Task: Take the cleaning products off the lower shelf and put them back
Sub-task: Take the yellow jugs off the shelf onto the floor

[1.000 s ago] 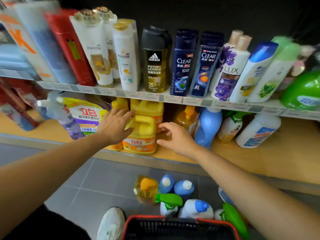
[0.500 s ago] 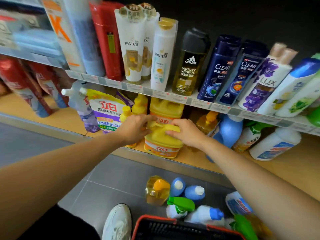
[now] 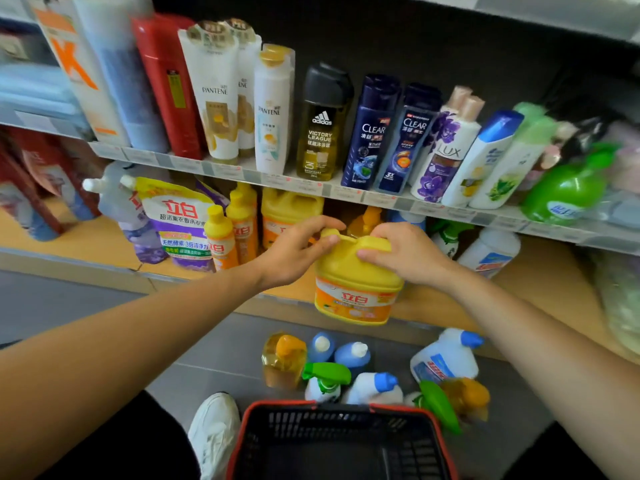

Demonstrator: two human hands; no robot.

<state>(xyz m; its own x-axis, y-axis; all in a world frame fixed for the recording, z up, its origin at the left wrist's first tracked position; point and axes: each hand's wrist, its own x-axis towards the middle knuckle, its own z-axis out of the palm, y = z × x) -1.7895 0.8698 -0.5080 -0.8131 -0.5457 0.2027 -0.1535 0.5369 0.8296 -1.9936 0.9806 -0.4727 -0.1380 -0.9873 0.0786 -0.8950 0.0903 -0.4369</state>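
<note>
Your left hand (image 3: 294,252) and right hand (image 3: 407,254) both gripped the top of the jug (image 3: 356,282). It was yellow, with orange lower down.

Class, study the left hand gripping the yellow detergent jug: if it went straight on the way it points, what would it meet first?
Beyond the yellow detergent jug it grips, the left hand would probably meet the orange-capped bottle behind it on the lower shelf, though depth is unclear.
</note>
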